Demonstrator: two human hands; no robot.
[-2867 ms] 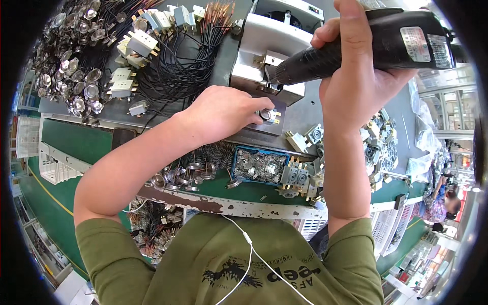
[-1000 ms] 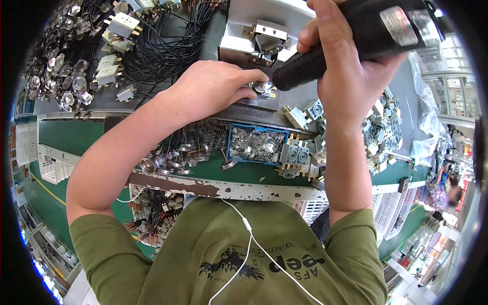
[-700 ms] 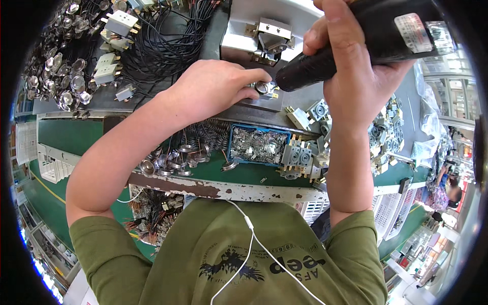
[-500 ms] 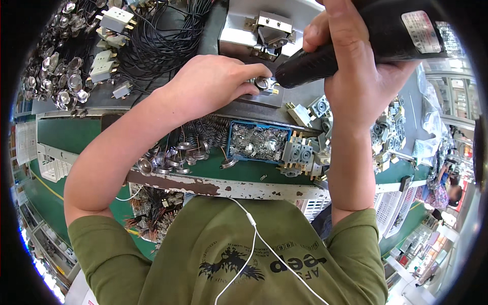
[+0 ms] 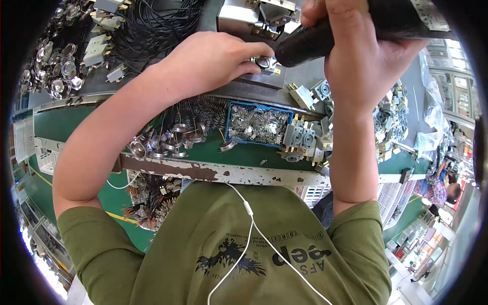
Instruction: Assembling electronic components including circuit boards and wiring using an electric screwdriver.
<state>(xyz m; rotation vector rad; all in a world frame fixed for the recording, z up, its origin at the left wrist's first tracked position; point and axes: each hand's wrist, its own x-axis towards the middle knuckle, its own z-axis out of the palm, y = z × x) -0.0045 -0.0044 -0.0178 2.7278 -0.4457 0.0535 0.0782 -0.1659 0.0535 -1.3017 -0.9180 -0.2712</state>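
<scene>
My left hand (image 5: 216, 55) pinches a small switch part with a round silver cap (image 5: 264, 63) and brass tabs between thumb and forefinger. It sits at the edge of a flat dark metal block (image 5: 259, 79) on the bench. My right hand (image 5: 356, 61) is wrapped round a thick black power tool (image 5: 307, 46) with a tapered nose and a pale label. The nose points left and ends right beside the silver cap; whether they touch cannot be told. Behind them stands a metal fixture (image 5: 274, 18) with a bracket.
Silver caps with black wires (image 5: 61, 66) heap at the left, beside white switch blocks (image 5: 96, 51). A blue tray (image 5: 227, 122) of small metal bits sits nearer me, with grey switch bodies (image 5: 300, 134) to its right. Springs and capped rods (image 5: 173, 142) lie left of the tray.
The whole scene sits slightly higher in the picture. Both hands keep their grips, and the tool's nose stays beside the silver cap.
</scene>
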